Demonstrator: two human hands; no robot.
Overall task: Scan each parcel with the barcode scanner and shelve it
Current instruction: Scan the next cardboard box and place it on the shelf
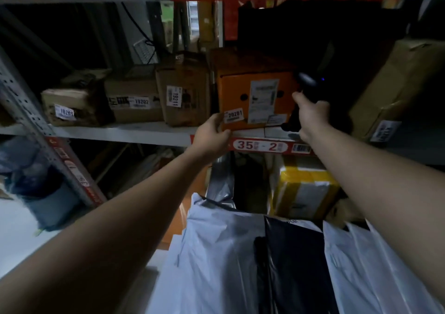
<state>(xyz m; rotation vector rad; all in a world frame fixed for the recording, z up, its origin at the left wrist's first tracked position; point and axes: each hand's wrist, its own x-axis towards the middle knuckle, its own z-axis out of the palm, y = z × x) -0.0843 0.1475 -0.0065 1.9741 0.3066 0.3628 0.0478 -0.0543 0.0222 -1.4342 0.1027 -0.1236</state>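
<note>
The left hand (212, 136) is gripping the orange cardboard box (240, 90) above the red shelf label (262, 146), the right hand (311, 115) clutching the black handheld scanner (306, 80); pushing squarely seems wisest

Both bare forearms reach forward and upward, the left from the lower left, the right from the right edge. The left hand (211, 136) grips the lower left corner of the orange parcel (237, 86). The right hand (313, 115), seen from its back, curls round the handle of the barcode scanner (306, 80).
</note>
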